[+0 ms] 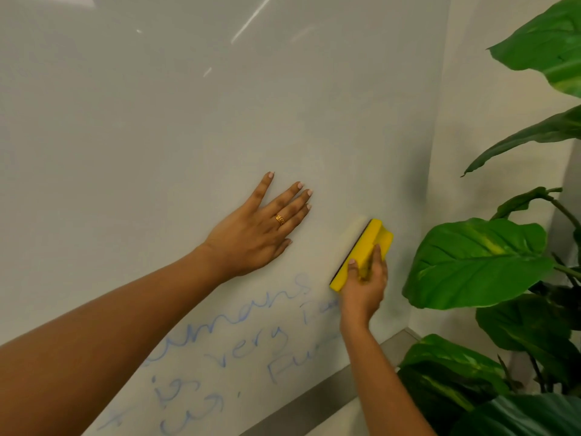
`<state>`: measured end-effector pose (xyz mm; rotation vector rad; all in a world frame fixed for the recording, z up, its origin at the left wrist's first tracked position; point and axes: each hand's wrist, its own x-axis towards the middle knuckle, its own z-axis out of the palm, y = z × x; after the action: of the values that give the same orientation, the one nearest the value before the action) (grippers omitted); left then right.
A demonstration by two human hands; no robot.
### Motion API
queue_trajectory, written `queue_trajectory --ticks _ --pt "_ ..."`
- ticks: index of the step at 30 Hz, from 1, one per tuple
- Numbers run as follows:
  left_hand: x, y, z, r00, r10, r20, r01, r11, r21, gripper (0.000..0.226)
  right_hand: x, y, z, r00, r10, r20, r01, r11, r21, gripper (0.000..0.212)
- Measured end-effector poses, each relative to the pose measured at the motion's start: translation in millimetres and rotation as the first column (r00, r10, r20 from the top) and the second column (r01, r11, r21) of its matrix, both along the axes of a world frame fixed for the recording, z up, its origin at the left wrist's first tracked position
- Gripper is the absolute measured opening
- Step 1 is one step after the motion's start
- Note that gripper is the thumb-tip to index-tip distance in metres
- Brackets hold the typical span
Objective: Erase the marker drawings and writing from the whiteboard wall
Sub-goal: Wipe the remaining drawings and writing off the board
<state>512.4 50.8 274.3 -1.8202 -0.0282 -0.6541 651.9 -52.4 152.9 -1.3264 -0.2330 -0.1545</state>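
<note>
two bare hands at a whiteboard wall (157, 121). left hand (261, 228): open, fingers straight and slightly spread, palm flat against the board near the middle of the view, fingertips pointing toward 1 o'clock; a gold ring (280, 219) sits on one finger. right hand (364, 284): at 4 o'clock from the left hand, fingers and thumb curled round a yellow eraser (367, 247), gripping it by its raised back. the eraser is tilted, its long axis running from 7 o'clock to 1 o'clock, its dark face laid against the board; a pale reflection shows on the glossy surface just beside its 10 o'clock edge. blue marker writing (239, 341) lies at 6 to 7 o'clock of the view, below both hands, in slanted lines; legible parts read "umans", "is very" and "fun", the rest being hidden by the forearms or too faint to read. the eraser's lower end is near the right end of the top line; contact with the ink cannot be told. a grey strip (314, 401) borders the board's lower edge at 5 o'clock. broad green leaves of a plant (478, 262) fill 3 to 5 o'clock, apart from the eraser.
</note>
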Motion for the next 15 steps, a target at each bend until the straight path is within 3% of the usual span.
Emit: queue_trajectory --ticks 6,10,15 --pt "0.8 -1.4 0.3 1.0 -0.022 0.005 0.022 1.0 -0.017 0.059 -58.9 5.0 0.9 0.987 0.021 0.161 -0.016 0.999 -0.036 0.051" --pt "0.4 -0.9 -0.7 1.0 -0.004 0.012 0.004 1.0 0.002 0.058 -39.3 1.7 4.4 0.993 0.035 0.117 -0.033 0.999 -0.024 0.052" --pt "1.0 -1.9 -0.5 1.0 -0.005 0.006 0.005 1.0 -0.012 0.059 24.9 -4.2 15.4 0.998 0.02 -0.055 -0.021 1.0 -0.002 0.054"
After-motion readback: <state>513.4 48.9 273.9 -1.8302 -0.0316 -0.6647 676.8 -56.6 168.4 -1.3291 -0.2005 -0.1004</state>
